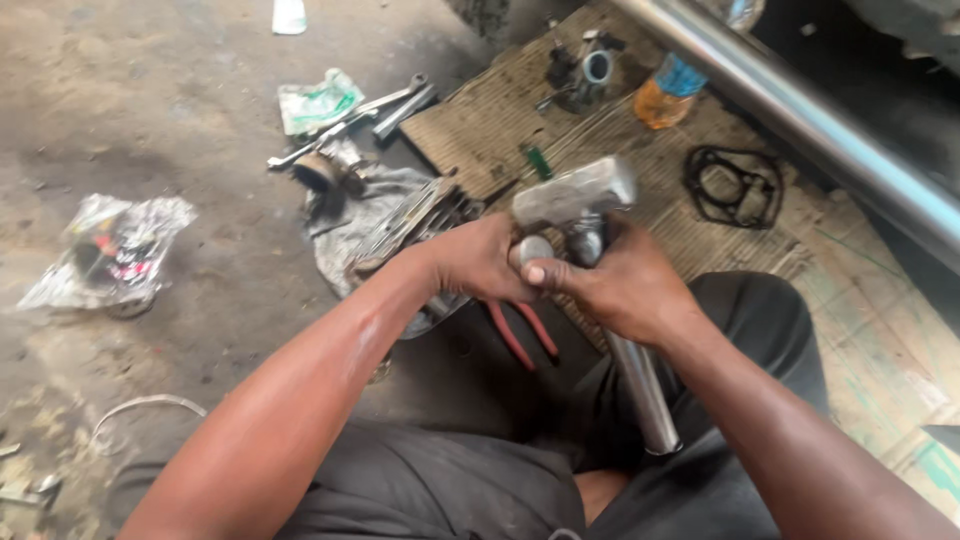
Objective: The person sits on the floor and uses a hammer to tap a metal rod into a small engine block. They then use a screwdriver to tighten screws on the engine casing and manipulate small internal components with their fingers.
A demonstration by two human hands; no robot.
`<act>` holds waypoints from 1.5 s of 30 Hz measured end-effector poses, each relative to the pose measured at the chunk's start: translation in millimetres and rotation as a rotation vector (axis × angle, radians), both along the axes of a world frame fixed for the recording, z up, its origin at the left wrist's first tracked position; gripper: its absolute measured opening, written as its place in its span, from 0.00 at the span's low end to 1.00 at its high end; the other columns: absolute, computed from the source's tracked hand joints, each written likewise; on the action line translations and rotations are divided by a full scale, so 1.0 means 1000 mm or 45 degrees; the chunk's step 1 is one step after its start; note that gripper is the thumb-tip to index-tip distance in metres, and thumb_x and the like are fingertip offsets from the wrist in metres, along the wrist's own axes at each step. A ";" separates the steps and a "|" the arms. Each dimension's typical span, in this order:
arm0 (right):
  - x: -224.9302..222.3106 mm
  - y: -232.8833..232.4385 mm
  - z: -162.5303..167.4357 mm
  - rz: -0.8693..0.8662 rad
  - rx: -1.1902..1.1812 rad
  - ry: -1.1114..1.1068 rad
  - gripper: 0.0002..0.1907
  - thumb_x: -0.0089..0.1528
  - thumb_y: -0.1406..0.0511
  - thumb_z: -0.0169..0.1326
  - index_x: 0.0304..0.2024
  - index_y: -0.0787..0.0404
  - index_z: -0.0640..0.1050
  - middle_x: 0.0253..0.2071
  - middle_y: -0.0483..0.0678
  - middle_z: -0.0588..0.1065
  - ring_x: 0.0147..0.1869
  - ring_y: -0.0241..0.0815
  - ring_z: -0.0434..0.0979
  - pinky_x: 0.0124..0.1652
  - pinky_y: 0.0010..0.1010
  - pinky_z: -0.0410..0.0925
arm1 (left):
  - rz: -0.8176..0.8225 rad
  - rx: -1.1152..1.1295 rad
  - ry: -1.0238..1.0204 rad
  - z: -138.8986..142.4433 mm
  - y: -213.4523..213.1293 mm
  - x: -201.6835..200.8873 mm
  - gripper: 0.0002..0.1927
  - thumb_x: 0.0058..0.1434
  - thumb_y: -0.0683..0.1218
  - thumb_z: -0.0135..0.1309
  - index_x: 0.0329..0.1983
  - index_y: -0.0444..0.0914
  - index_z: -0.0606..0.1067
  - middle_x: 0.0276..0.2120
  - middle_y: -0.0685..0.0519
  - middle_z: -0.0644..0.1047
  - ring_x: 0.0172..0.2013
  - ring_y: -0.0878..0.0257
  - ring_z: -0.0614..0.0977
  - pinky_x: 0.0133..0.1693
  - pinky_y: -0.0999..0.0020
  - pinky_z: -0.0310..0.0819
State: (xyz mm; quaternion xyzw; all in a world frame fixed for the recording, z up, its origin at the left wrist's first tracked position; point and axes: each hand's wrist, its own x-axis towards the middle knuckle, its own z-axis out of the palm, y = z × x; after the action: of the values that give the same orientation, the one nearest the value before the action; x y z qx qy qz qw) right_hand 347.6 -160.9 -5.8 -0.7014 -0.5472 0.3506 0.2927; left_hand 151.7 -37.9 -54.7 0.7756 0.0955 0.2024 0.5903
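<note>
- Dusty concrete floor [200, 150], worn wooden board [480, 130] laid on it;
- left hand [478, 262]: fingers curled round a small round metal part [531, 250];
- right hand [620, 285]: thumb pressing that part, fingers apparently wrapped round the hammer [585, 215] neck, steel handle angled down to the lap;
- red-handled pliers [522, 330] just below; wrenches [350, 120], black gasket [735, 185] well apart.

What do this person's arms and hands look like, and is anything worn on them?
Both arms are bare to the picture's lower edge: no sleeves show. The left hand and right hand wear no gloves, rings, watch or bands. The left forearm has a shiny, oily-looking sheen. Dark grey trousers cover the legs below.
</note>
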 end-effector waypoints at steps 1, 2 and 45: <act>0.003 -0.003 -0.007 0.007 -0.015 0.054 0.41 0.46 0.48 0.70 0.56 0.63 0.76 0.50 0.50 0.82 0.54 0.42 0.82 0.55 0.34 0.72 | 0.170 0.051 0.024 0.001 -0.014 -0.007 0.22 0.47 0.47 0.64 0.46 0.38 0.76 0.33 0.55 0.81 0.34 0.65 0.82 0.38 0.65 0.78; 0.005 -0.006 -0.016 0.009 -0.029 0.113 0.43 0.45 0.49 0.71 0.56 0.63 0.75 0.50 0.50 0.82 0.54 0.42 0.82 0.55 0.34 0.72 | 0.335 0.105 0.056 0.001 -0.030 -0.014 0.20 0.48 0.47 0.65 0.45 0.38 0.77 0.34 0.53 0.82 0.34 0.63 0.84 0.38 0.64 0.79; -0.006 -0.063 0.087 -0.015 -0.128 -0.525 0.29 0.58 0.48 0.61 0.54 0.58 0.79 0.46 0.52 0.82 0.48 0.46 0.83 0.47 0.37 0.73 | 0.117 0.287 0.176 -0.042 -0.015 0.003 0.10 0.46 0.47 0.65 0.32 0.40 0.80 0.28 0.49 0.83 0.28 0.58 0.85 0.32 0.62 0.79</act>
State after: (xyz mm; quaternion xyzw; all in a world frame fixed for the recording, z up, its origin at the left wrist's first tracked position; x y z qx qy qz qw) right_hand 341.2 -224.0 81.6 -0.7752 -0.5732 0.2248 0.1411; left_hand 154.4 -53.4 -97.1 0.8439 0.1481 0.1849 0.4814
